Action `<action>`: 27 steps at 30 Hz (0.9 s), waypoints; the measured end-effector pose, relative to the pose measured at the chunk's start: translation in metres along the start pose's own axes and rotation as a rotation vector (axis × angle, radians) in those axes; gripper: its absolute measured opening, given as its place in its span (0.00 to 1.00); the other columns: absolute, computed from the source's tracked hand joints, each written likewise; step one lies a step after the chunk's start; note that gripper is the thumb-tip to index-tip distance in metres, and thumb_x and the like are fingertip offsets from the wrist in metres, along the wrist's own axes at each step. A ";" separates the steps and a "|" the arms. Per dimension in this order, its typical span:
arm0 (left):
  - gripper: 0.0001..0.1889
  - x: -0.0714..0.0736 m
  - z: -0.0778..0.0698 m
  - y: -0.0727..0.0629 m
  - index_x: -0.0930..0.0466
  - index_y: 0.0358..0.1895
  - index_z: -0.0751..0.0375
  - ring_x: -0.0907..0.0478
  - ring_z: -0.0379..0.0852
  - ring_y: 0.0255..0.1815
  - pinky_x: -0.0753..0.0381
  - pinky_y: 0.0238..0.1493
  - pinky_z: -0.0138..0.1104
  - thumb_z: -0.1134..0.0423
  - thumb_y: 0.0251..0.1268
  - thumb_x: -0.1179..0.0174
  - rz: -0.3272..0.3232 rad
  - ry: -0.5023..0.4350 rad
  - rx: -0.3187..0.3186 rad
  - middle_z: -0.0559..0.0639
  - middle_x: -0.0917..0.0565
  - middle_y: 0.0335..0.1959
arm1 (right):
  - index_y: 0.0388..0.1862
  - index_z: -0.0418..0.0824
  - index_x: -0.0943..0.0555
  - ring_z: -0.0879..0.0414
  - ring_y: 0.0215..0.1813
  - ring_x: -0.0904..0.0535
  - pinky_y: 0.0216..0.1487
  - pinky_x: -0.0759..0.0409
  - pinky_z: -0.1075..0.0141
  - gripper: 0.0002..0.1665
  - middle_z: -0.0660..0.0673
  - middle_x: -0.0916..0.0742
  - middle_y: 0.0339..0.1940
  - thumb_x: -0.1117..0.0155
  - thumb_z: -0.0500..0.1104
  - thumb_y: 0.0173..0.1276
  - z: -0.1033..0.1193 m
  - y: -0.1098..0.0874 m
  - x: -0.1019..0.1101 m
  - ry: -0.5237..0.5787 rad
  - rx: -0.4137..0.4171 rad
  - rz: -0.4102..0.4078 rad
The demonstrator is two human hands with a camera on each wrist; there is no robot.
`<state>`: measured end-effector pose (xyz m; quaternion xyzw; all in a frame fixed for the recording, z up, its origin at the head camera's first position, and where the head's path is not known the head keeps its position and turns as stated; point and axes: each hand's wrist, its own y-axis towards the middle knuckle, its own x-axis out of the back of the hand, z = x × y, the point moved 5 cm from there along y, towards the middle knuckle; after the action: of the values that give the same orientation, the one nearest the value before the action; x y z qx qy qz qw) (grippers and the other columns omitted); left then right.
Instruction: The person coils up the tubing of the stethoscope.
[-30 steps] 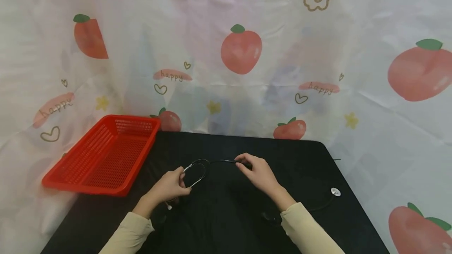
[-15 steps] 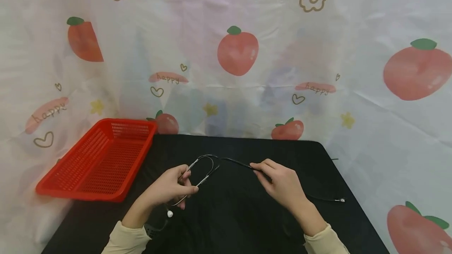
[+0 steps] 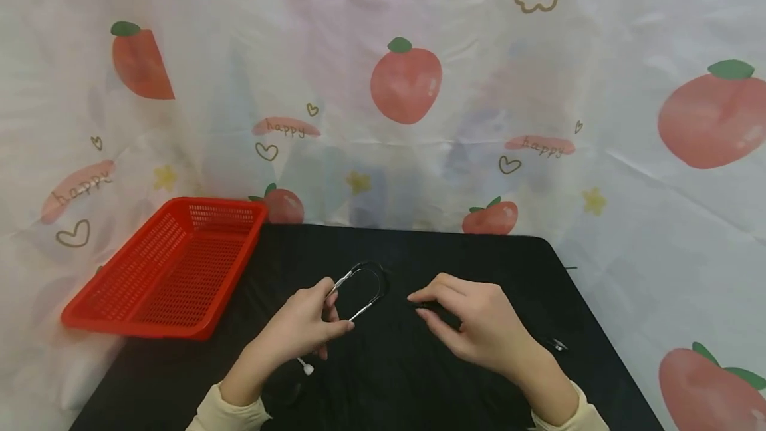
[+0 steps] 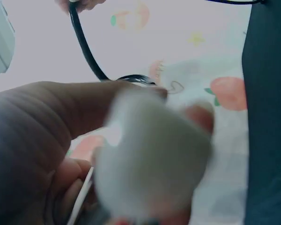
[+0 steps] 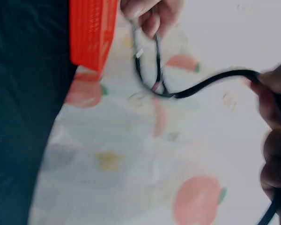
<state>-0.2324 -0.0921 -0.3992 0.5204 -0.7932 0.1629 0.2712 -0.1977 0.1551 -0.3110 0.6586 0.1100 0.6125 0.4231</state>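
Observation:
A stethoscope stretches between my two hands above the black table. My left hand (image 3: 311,318) grips its silver ear tubes (image 3: 362,311), whose black curved yoke points away to the right. One white ear tip (image 3: 308,369) hangs below that hand, and in the left wrist view a pale ear tip (image 4: 152,154) looms blurred before the fingers. With curled fingers, my right hand (image 3: 479,318) holds the black tubing (image 5: 215,84), seen best in the right wrist view. Beyond the right wrist, the silver chest piece (image 3: 558,344) shows low over the table; the tubing leading to it is partly hidden.
A red plastic basket (image 3: 209,324) stands at the left, on the table's far left corner. The black table (image 3: 383,391) ends at a patterned white curtain (image 3: 419,165) behind and to both sides.
Both hands have shifted right overall, the right one also lower and nearer, still holding the stethoscope. The ear tubes moved right with the left hand. The chest piece now lies slightly lower in view.

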 end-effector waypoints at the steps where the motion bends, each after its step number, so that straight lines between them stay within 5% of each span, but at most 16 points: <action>1: 0.20 0.000 -0.006 0.000 0.34 0.36 0.58 0.20 0.41 0.11 0.21 0.19 0.35 0.61 0.64 0.27 -0.002 0.024 -0.006 0.42 0.18 0.23 | 0.48 0.52 0.14 0.74 0.27 0.29 0.29 0.31 0.83 0.08 0.61 0.15 0.40 0.41 0.49 0.80 0.006 0.004 0.000 0.015 0.045 0.040; 5: 0.21 -0.004 -0.035 -0.003 0.34 0.35 0.55 0.24 0.36 0.09 0.23 0.17 0.33 0.62 0.61 0.24 0.041 0.145 -0.071 0.39 0.21 0.20 | 0.47 0.53 0.16 0.75 0.29 0.27 0.34 0.29 0.84 0.04 0.63 0.17 0.41 0.36 0.47 0.78 0.020 0.025 -0.001 0.112 0.156 0.215; 9: 0.23 -0.011 -0.067 -0.014 0.34 0.34 0.51 0.30 0.30 0.13 0.31 0.17 0.27 0.59 0.59 0.23 0.077 0.289 -0.214 0.35 0.27 0.19 | 0.47 0.53 0.16 0.72 0.33 0.26 0.37 0.26 0.80 0.04 0.60 0.17 0.41 0.36 0.44 0.77 0.010 0.051 -0.002 0.323 0.150 0.298; 12: 0.22 -0.015 -0.088 -0.027 0.34 0.34 0.50 0.34 0.27 0.16 0.36 0.19 0.25 0.56 0.59 0.23 0.070 0.373 -0.315 0.33 0.31 0.19 | 0.47 0.51 0.16 0.68 0.34 0.25 0.37 0.23 0.74 0.06 0.57 0.15 0.41 0.36 0.40 0.76 -0.005 0.063 -0.008 0.498 0.095 0.288; 16: 0.21 -0.016 -0.107 -0.041 0.34 0.34 0.49 0.38 0.26 0.14 0.39 0.18 0.24 0.54 0.62 0.24 0.064 0.414 -0.367 0.32 0.34 0.17 | 0.46 0.48 0.15 0.62 0.34 0.25 0.36 0.23 0.67 0.08 0.53 0.15 0.38 0.38 0.37 0.77 -0.020 0.064 -0.019 0.677 0.011 0.242; 24: 0.21 -0.015 -0.121 -0.050 0.34 0.34 0.49 0.44 0.23 0.14 0.45 0.18 0.20 0.53 0.62 0.25 -0.016 0.419 -0.479 0.31 0.36 0.18 | 0.45 0.35 0.17 0.54 0.26 0.36 0.28 0.33 0.61 0.12 0.45 0.25 0.29 0.42 0.43 0.81 -0.032 0.054 -0.047 1.045 -0.140 0.210; 27: 0.20 -0.015 -0.124 -0.051 0.33 0.35 0.49 0.43 0.22 0.17 0.44 0.20 0.19 0.54 0.62 0.25 -0.046 0.381 -0.523 0.31 0.33 0.20 | 0.44 0.37 0.16 0.53 0.25 0.37 0.27 0.35 0.61 0.13 0.47 0.26 0.28 0.43 0.45 0.81 -0.029 0.051 -0.059 1.158 -0.159 0.206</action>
<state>-0.1486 -0.0346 -0.3103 0.4109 -0.7312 0.0421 0.5429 -0.2556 0.0970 -0.3211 0.1907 0.2122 0.9164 0.2807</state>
